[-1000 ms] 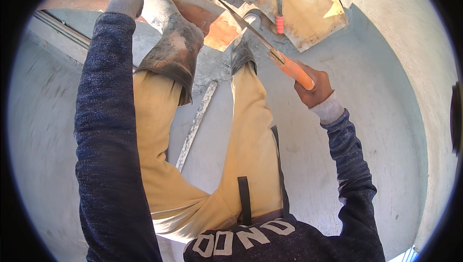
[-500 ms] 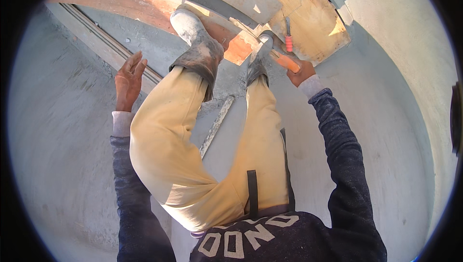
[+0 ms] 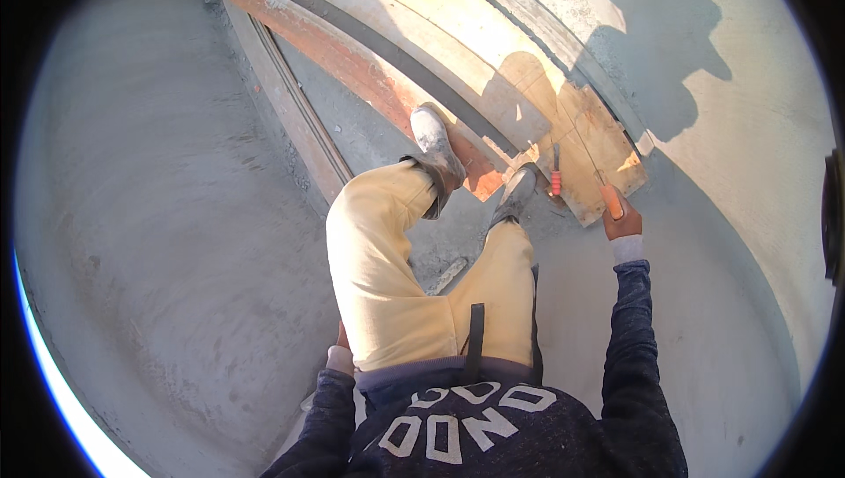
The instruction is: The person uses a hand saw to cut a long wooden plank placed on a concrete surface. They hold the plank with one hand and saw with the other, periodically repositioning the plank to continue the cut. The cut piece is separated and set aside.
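My right hand (image 3: 623,221) is closed around the orange handle of a tool (image 3: 613,202) at the near right corner of a plywood board (image 3: 629,180). A thin dark line runs from the handle across the board; the tool's kind is not clear. Down beside my bent left leg (image 3: 378,240), my left hand (image 3: 343,335) is mostly hidden, its fingers out of sight. On the board, left of my right hand, lies a slim tool with a red grip (image 3: 555,182) and a narrow metal shank. My right boot (image 3: 519,192) rests close to it.
My left boot (image 3: 431,130) stands on a curved reddish plank (image 3: 352,64). Long boards (image 3: 299,117) lie to the left. A pale strip (image 3: 449,275) lies between my legs. A curved concrete wall (image 3: 739,170) rises on the right, bearing a shadow (image 3: 673,47).
My right hand and the orange-handled tool have moved right, to the board's corner. My left hand has dropped from beside the planks to behind my left thigh. The view has shifted.
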`<state>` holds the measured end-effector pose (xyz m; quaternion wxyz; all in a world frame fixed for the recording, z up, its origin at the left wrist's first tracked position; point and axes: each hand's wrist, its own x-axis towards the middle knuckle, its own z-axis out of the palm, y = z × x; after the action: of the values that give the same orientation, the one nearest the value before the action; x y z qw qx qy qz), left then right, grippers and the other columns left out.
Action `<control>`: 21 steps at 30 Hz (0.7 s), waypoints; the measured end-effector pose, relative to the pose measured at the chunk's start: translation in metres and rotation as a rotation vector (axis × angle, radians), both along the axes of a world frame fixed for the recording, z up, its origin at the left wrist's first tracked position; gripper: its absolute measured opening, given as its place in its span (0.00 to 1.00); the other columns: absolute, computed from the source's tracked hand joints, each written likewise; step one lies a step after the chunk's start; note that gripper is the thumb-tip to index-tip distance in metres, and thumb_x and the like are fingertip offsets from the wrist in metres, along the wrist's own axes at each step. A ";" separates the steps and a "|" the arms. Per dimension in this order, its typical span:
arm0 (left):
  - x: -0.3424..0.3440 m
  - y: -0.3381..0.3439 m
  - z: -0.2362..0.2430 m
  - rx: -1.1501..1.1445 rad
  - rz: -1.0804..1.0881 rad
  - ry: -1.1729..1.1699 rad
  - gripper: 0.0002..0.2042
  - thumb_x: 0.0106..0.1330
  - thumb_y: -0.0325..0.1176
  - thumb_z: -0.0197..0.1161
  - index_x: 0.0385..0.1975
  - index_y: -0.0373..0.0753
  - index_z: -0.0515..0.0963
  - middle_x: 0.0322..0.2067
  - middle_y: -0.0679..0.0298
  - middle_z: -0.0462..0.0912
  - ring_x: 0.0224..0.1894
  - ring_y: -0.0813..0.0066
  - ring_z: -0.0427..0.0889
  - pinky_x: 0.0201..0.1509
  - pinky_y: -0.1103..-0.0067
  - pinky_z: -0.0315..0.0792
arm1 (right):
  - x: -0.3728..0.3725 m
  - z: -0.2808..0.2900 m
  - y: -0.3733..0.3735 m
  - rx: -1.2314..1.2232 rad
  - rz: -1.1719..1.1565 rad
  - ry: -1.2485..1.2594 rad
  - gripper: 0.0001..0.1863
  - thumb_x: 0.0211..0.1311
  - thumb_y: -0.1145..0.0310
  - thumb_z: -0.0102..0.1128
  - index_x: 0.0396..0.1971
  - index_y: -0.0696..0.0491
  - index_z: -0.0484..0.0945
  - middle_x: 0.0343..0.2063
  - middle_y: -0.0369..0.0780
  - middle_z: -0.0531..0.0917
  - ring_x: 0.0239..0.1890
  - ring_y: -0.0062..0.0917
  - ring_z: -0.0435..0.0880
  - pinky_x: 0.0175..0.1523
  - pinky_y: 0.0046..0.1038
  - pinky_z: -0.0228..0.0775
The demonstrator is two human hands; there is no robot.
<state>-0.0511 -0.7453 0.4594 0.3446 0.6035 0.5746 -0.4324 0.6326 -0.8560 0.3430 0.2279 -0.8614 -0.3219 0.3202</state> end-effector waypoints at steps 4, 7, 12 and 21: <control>0.030 -0.009 0.007 0.014 0.031 -0.026 0.16 0.70 0.41 0.59 0.43 0.34 0.83 0.39 0.53 0.87 0.39 0.61 0.87 0.42 0.68 0.79 | -0.016 -0.010 0.007 -0.036 -0.119 -0.070 0.36 0.52 0.68 0.61 0.66 0.44 0.71 0.44 0.47 0.86 0.45 0.45 0.86 0.50 0.39 0.77; 0.055 0.014 0.015 0.047 -0.016 -0.033 0.17 0.70 0.43 0.59 0.44 0.35 0.83 0.42 0.51 0.87 0.43 0.59 0.87 0.45 0.67 0.79 | -0.030 -0.030 0.003 -0.154 -0.138 -0.117 0.38 0.49 0.69 0.62 0.67 0.45 0.70 0.43 0.48 0.86 0.44 0.46 0.86 0.49 0.41 0.77; 0.094 0.051 0.035 0.325 0.305 -0.147 0.21 0.70 0.48 0.58 0.52 0.38 0.81 0.48 0.51 0.85 0.49 0.53 0.85 0.53 0.66 0.78 | -0.049 -0.075 0.020 0.001 0.014 -0.214 0.38 0.48 0.70 0.66 0.65 0.52 0.70 0.44 0.48 0.85 0.44 0.46 0.85 0.49 0.43 0.76; 0.082 0.075 -0.032 0.554 0.535 -0.104 0.26 0.67 0.45 0.60 0.59 0.31 0.76 0.55 0.47 0.82 0.61 0.56 0.79 0.67 0.69 0.69 | -0.058 -0.166 0.129 -0.260 0.536 -0.356 0.51 0.44 0.56 0.76 0.71 0.49 0.61 0.54 0.43 0.78 0.60 0.39 0.75 0.65 0.44 0.60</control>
<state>0.0306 -0.6702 0.4271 0.2978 0.5236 0.7884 -0.1247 0.5742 -0.7269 0.1775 -0.0359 -0.8103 -0.5280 0.2517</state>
